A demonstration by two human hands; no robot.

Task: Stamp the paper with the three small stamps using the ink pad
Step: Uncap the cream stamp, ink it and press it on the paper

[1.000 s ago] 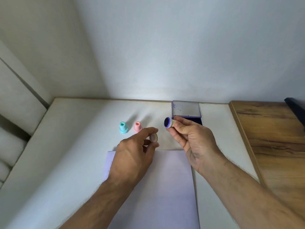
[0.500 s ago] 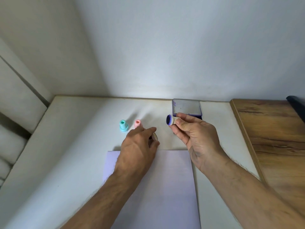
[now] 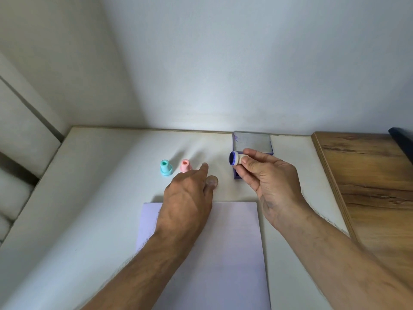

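Note:
My right hand (image 3: 266, 175) pinches a small white stamp (image 3: 237, 158) above the table, its blue inked face turned left. Behind that hand lies the open ink pad (image 3: 251, 143); the hand hides most of its base. My left hand (image 3: 187, 198) hovers low over the table just past the top edge of the pale paper (image 3: 223, 253), index finger stretched toward the pink stamp (image 3: 185, 165). A teal stamp (image 3: 165, 167) stands upright left of the pink one. At my left thumb tip there is a small round shape; I cannot tell whether it is the stamp's cap or the nail.
The white table (image 3: 100, 198) ends at walls behind and on the left. A wooden surface (image 3: 368, 186) adjoins it on the right, with a dark object (image 3: 402, 139) at its far edge.
My left hand has dropped toward the table and its index finger has straightened away from the thumb. The right hand has kept the stamp almost still.

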